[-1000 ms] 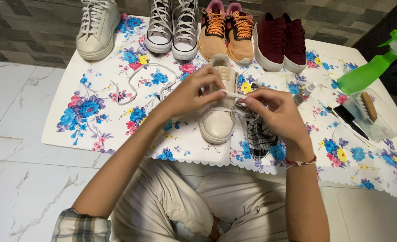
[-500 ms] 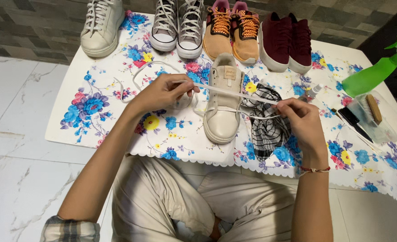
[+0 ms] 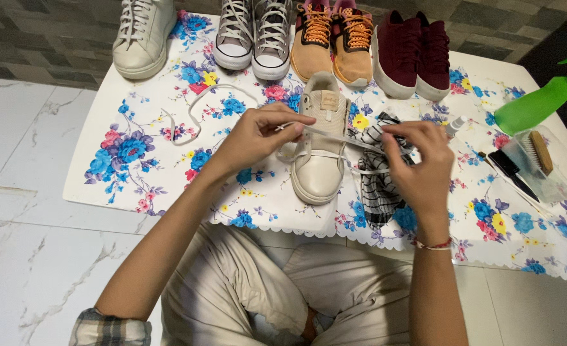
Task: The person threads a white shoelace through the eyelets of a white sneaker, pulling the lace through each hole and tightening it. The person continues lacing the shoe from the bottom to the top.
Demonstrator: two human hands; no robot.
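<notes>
A cream shoe point(image 3: 320, 154) is set toe-near at the middle of the flowered cloth point(image 3: 136, 166) on the floor, its white lace point(image 3: 335, 136) stretched across it. One end is pinched by the left hand point(image 3: 258, 134), the other by the right hand point(image 3: 418, 163); the right fingers' grip is partly hidden. A checked rag point(image 3: 378, 192) is half covered. Open cloth lies left; far shoes point(image 3: 335, 38) are cropped.
</notes>
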